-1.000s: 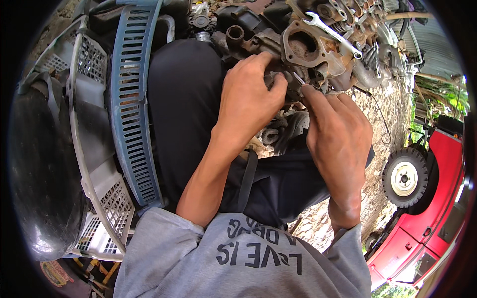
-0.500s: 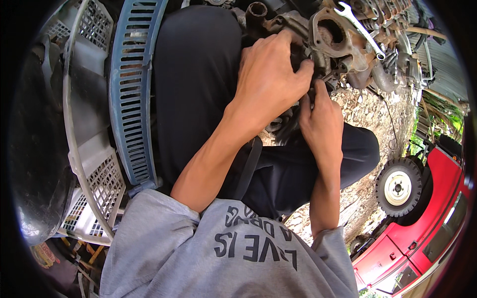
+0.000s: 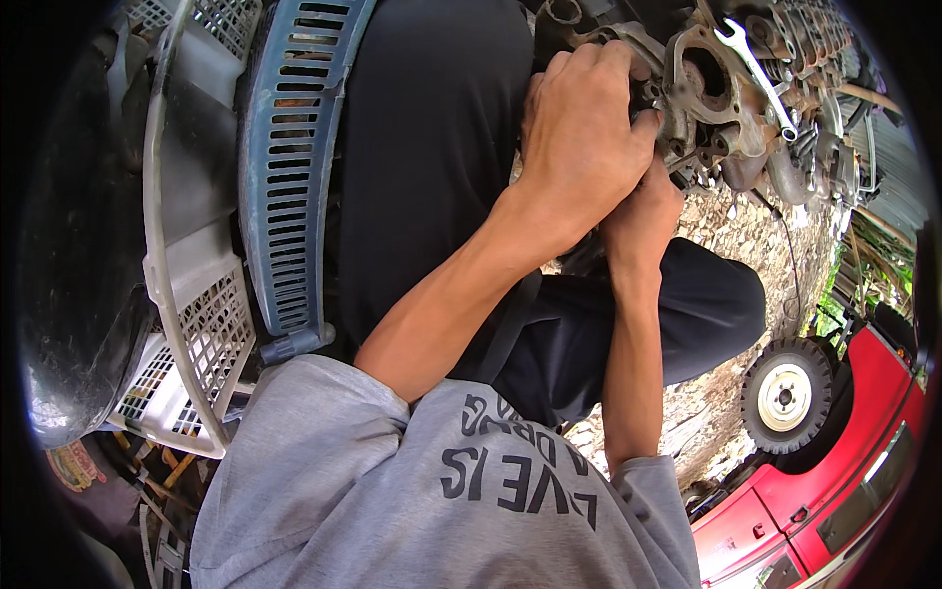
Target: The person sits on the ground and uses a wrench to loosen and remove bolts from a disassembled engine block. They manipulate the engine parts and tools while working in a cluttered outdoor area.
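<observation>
A rusty metal engine part (image 3: 699, 83) with a large round opening stands at the top of the head view, among other greasy castings. My left hand (image 3: 589, 137) is at its left side, fingers curled over and the thumb bent down toward the right hand. What those fingers close around is hidden beneath the hand. Just below that thumb, my right hand (image 3: 643, 218) is closed with its fingertips up against the lower edge of the metal; the thing in its grip cannot be seen. A combination wrench (image 3: 758, 79) lies on the castings to the right of the opening.
A blue slotted plastic crate (image 3: 285, 187) and a white plastic basket (image 3: 206, 314) stand to my left. Pipes and finned metal parts (image 3: 810, 39) crowd the upper right. Beyond the stony ground (image 3: 731, 245) stands a red vehicle (image 3: 824, 471) with a large wheel (image 3: 785, 395).
The whole scene has shifted right in the picture. My right hand has drawn in under the left thumb, and its fingers, visible before, are now mostly covered. My left hand stays at the engine part.
</observation>
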Motion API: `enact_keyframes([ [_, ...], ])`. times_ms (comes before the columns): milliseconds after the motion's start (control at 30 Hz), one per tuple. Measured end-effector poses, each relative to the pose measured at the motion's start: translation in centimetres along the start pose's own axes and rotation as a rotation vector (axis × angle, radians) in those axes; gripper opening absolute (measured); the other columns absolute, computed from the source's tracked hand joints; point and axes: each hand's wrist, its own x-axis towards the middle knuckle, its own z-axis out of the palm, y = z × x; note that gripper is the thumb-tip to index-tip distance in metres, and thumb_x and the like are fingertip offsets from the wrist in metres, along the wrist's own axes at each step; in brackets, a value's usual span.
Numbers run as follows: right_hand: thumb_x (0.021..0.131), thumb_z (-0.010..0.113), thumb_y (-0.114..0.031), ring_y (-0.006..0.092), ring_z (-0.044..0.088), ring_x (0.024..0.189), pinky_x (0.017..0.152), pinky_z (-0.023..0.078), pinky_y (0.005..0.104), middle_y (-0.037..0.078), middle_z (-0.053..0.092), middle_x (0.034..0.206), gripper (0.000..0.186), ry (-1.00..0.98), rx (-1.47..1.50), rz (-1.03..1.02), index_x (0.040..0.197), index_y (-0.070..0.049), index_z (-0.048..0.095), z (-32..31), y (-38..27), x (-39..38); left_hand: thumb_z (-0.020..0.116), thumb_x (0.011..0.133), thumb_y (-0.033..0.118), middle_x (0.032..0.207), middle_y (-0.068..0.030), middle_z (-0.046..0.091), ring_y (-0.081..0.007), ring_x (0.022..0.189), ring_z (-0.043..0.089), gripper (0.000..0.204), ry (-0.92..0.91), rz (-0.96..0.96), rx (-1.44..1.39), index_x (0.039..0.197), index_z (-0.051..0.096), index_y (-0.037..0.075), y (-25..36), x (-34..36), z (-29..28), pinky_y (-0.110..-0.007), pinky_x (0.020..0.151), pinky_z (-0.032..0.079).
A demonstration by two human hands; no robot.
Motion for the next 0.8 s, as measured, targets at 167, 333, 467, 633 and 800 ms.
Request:
enact_keyframes([
  [167,0.086,0.071,-0.009,0.0409,0.072,0.084,0.073,0.055,0.0436,0.024,0.072,0.089,0.027,-0.051,-0.020,0.020,0.111,0.002,0.066,0.1,1.2,-0.3,0.079,0.075,0.011,0.099,-0.0160,0.070,-0.0355,0.096,0.066,0.031,0.012,0.001,-0.021,0.102,0.069,-0.001,0.2,0.0,0.1,-0.044,0.086,0.052],
  [333,0.087,0.068,-0.007,0.0461,0.067,0.079,0.069,0.053,0.0478,0.026,0.068,0.083,0.015,-0.027,0.012,-0.011,0.098,0.002,0.065,0.1,0.7,-0.2,0.079,0.077,0.013,0.100,-0.0164,0.071,-0.0356,0.097,0.067,0.029,0.044,0.018,-0.039,0.101,0.071,-0.001,0.0,-0.1,0.5,-0.043,0.086,0.052],
  [467,0.090,0.066,-0.006,0.0449,0.067,0.081,0.070,0.052,0.0469,0.026,0.068,0.088,0.013,0.006,-0.037,-0.041,0.100,0.002,0.064,-1.3,-0.3,-0.5,0.079,0.079,0.017,0.099,-0.0171,0.073,-0.0350,0.095,0.069,0.030,0.041,0.017,-0.038,0.102,0.072,-0.002,0.1,0.1,0.1,-0.042,0.084,0.053],
  [633,0.096,0.066,-0.011,0.0405,0.069,0.082,0.073,0.053,0.0433,0.023,0.069,0.092,0.017,0.031,-0.073,-0.110,0.107,0.002,0.067,-4.2,-0.7,-0.8,0.082,0.078,0.022,0.097,-0.0185,0.074,-0.0349,0.089,0.072,0.036,0.008,0.018,-0.078,0.103,0.073,-0.002,-0.1,0.1,0.0,-0.040,0.080,0.056],
  [800,0.099,0.068,-0.018,0.0246,0.071,0.082,0.078,0.054,0.0336,0.020,0.074,0.093,0.023,-0.002,-0.028,0.076,0.110,0.002,0.072,-8.1,-2.9,-0.6,0.083,0.079,0.030,0.095,-0.0195,0.075,-0.0328,0.084,0.074,0.042,-0.094,-0.079,-0.117,0.103,0.074,-0.002,0.5,0.4,-0.8,-0.037,0.077,0.057],
])
